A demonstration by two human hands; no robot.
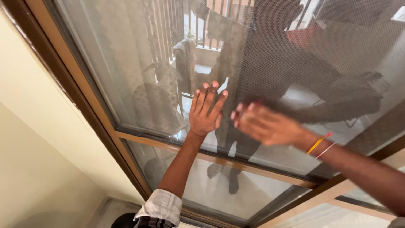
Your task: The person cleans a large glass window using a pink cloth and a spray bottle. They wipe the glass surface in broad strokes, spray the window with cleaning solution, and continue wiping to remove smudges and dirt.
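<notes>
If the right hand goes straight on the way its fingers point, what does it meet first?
Probably the left hand, which lies flat on the mesh screen. The right hand is blurred and points left toward it; depth is unclear.

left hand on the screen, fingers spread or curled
Spread: the left hand lies flat, palm against the mesh screen, fingers straight.

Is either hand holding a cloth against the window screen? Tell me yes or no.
No: the left hand lies flat and bare on the mesh screen, and the blurred right hand holds nothing.
</notes>
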